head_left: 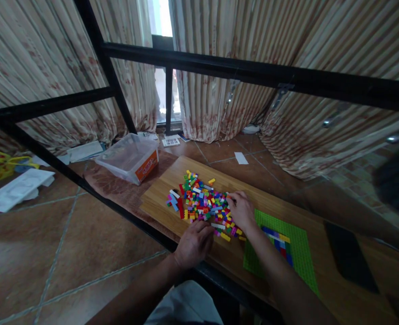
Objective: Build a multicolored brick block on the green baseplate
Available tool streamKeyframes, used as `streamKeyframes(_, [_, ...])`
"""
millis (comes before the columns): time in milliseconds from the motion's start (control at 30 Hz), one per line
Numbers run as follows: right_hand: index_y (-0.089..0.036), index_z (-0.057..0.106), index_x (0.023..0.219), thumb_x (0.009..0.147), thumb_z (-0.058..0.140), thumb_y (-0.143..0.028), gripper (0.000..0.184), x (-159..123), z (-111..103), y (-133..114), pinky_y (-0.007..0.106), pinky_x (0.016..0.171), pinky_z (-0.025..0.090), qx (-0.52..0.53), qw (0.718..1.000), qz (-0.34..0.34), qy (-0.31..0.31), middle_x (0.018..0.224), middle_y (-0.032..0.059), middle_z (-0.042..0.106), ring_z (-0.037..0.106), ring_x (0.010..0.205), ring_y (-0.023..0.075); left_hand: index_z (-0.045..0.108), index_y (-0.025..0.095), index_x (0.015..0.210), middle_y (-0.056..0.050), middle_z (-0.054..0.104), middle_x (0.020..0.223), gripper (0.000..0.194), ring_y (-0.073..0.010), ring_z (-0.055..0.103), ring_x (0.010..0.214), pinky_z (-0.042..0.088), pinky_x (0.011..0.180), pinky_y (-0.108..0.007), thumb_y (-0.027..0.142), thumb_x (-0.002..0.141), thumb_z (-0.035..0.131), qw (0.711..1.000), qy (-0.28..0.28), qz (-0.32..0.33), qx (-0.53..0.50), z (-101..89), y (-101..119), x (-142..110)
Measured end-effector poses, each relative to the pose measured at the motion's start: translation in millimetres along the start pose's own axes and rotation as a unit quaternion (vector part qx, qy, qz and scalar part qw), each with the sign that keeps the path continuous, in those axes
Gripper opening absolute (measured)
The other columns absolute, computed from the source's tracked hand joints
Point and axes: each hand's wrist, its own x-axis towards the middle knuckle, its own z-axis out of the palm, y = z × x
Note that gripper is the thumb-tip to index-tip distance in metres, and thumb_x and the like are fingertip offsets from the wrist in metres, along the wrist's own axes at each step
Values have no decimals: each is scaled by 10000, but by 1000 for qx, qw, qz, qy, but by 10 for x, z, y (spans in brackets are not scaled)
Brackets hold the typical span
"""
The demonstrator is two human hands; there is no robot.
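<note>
A pile of small coloured bricks (201, 201) lies on a wooden board (159, 201). My right hand (242, 210) rests on the pile's right side, fingers curled down among the bricks. At the pile's near edge my left hand (194, 243) lies knuckles up with its fingers bent under. What either hand holds is hidden. Right of the pile lies a green baseplate (299, 246) with a patch of blue, red and yellow bricks (280, 241) fixed on it.
A clear plastic box (130, 158) stands on a brown mat left of the board. A black flat object (350, 257) lies at the right. A black metal frame (253, 72) crosses in front of striped curtains. Papers and a white tray (15, 189) lie on the tiled floor.
</note>
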Motion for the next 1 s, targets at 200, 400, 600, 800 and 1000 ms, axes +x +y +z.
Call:
streamKeyframes(200, [-190,673,992,907,463,-408,314,-269,-207,-114,336,872,461,131,990,-3,43,1027,92,662,611,967,207,550,208,1181,-67,633,1029,294,-169,608,916,522,822,-319,188,889,526,989,53,-78,-110,-42,100,72])
streamKeyframes(400, [-226,676,1008,891,483,-400,285,-505,-199,-237,336,825,478,137,990,15,-8,985,60,691,631,913,201,544,205,1184,-63,632,991,316,-167,613,852,529,784,-327,165,871,529,976,72,-121,-164,15,132,238])
streamKeyframes(600, [-226,677,1025,885,486,-378,281,-402,-103,-179,354,830,476,89,996,10,-13,986,65,681,620,919,217,540,215,1209,-75,629,1030,384,-185,599,901,518,819,-363,110,840,524,987,51,-79,-130,50,53,183])
streamKeyframes(800, [-207,676,1071,854,542,-293,269,-140,-69,-105,393,922,427,-50,998,-17,-32,1055,114,647,565,1044,266,550,206,1190,-87,626,1074,357,-199,597,980,515,860,-370,106,850,510,990,41,-77,-114,-5,71,187])
streamKeyframes(1000, [-212,680,941,804,606,-275,168,-54,-7,-127,369,887,432,-75,996,2,-48,970,91,649,587,960,246,555,212,1170,-76,635,1070,326,-189,606,964,520,847,-356,113,863,504,992,24,-75,-104,-2,34,188])
